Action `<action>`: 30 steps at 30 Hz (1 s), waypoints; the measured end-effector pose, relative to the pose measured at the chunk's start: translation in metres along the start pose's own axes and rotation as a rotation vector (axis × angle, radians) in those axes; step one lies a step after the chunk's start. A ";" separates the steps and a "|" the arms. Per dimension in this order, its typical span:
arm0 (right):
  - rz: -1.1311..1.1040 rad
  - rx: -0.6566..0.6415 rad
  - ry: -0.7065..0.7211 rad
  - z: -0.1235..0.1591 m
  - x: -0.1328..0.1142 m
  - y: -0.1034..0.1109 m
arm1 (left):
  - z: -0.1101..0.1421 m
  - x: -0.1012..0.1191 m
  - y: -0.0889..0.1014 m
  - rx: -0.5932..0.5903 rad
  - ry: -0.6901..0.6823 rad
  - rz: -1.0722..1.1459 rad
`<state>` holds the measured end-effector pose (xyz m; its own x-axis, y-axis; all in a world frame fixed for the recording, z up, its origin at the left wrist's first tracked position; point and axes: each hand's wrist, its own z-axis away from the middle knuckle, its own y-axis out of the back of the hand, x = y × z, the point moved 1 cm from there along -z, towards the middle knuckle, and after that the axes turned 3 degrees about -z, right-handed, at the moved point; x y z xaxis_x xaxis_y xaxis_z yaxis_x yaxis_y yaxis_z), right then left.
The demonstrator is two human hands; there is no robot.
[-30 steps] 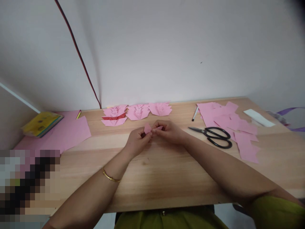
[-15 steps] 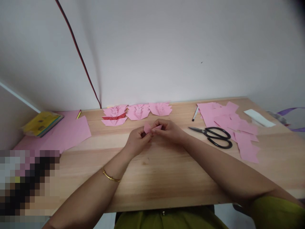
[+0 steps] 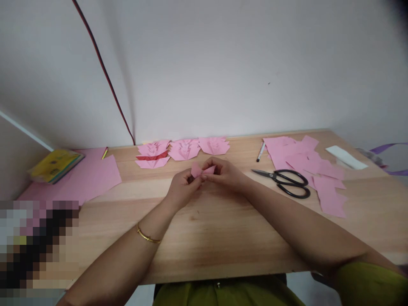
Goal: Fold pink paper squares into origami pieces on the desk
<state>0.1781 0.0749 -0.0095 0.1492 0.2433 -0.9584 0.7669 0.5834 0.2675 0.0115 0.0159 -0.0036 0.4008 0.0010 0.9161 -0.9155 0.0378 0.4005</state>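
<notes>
A small folded piece of pink paper (image 3: pixel 196 169) is pinched between both hands above the middle of the table. My left hand (image 3: pixel 184 188) grips its near left side, thumb on top. My right hand (image 3: pixel 225 174) holds its right side between thumb and bent fingers. Parts of the paper are hidden by the fingers. Just beyond the hands, several folded pink paper cutouts (image 3: pixel 184 150) lie in a row near the wall, a dark red strip (image 3: pixel 152 157) across the left ones.
Black-handled scissors (image 3: pixel 282 182) lie right of my hands, points leftward. Behind them are a pen (image 3: pixel 260 152) and overlapping pink paper scraps (image 3: pixel 298 154). A white strip (image 3: pixel 347 157) lies far right. At left, a yellow packet (image 3: pixel 56 165) rests on pink sheets (image 3: pixel 103 178).
Between my hands the pink paper has spread slightly, with more of its inner face showing toward the right. The fingers have shifted only a little; the things on the table stay put.
</notes>
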 end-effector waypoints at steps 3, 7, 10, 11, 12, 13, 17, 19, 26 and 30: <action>0.009 0.020 0.008 0.000 0.001 0.000 | 0.000 0.001 0.000 0.000 -0.001 0.001; 0.013 0.046 0.031 0.000 0.000 0.001 | 0.001 0.001 0.000 0.003 0.011 -0.006; -0.042 -0.004 0.017 0.001 -0.002 -0.001 | 0.001 0.000 0.000 -0.004 0.001 -0.002; -0.063 -0.023 0.012 0.001 -0.003 -0.001 | 0.001 0.000 0.000 -0.010 -0.001 -0.001; -0.077 -0.036 0.010 0.002 -0.003 -0.002 | 0.001 0.000 0.000 -0.014 -0.002 -0.002; -0.083 -0.039 0.011 0.002 -0.004 -0.002 | 0.001 0.000 0.000 -0.017 0.000 -0.005; -0.049 -0.026 0.019 0.003 -0.003 -0.003 | 0.001 0.002 0.000 -0.032 0.009 -0.022; -0.042 -0.023 0.023 0.003 -0.003 -0.003 | 0.001 0.003 0.000 -0.036 0.013 -0.022; -0.008 0.005 0.016 0.002 -0.004 -0.003 | 0.001 0.003 0.001 -0.038 0.006 -0.035; -0.001 0.019 0.005 0.003 -0.004 -0.003 | 0.000 0.003 0.001 -0.037 0.004 -0.037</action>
<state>0.1769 0.0698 -0.0070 0.1460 0.2465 -0.9581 0.7785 0.5690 0.2650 0.0118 0.0155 -0.0008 0.4348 0.0028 0.9005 -0.8981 0.0745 0.4334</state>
